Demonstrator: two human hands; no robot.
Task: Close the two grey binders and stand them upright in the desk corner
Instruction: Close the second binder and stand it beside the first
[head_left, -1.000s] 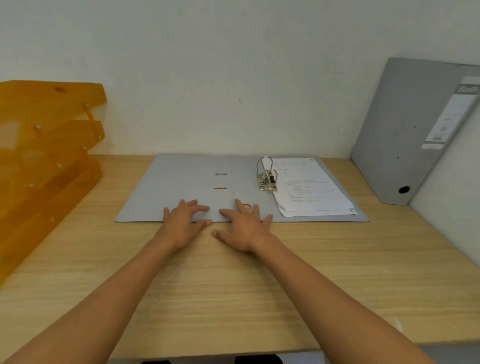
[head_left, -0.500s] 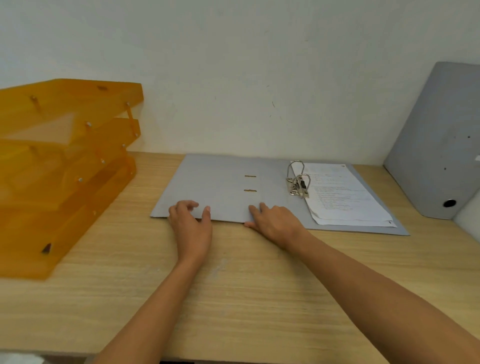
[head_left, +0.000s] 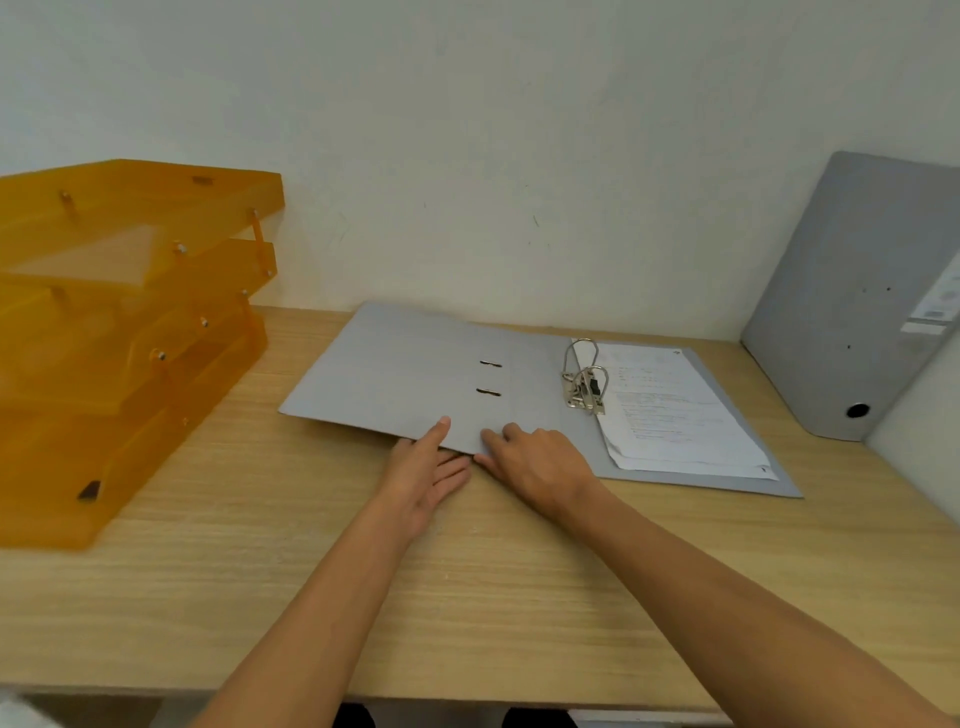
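Note:
An open grey binder (head_left: 405, 374) lies on the wooden desk, its metal ring mechanism (head_left: 584, 384) upright and white printed sheets (head_left: 675, 410) on its right half. My left hand (head_left: 423, 478) grips the near edge of the left cover, thumb on top and fingers underneath, and that cover is lifted slightly off the desk. My right hand (head_left: 535, 462) rests palm down on the near edge by the spine, fingertips on the cover. A second grey binder (head_left: 852, 301) is closed and stands upright, leaning in the right desk corner.
A stack of orange translucent letter trays (head_left: 124, 332) fills the left side of the desk (head_left: 467, 597). White walls run behind the desk and along its right side. The desk's front edge is close to my body.
My left hand has slid its fingers under the left cover's near edge and raised it a little. My right hand shifted onto the spine edge. The view turned left.

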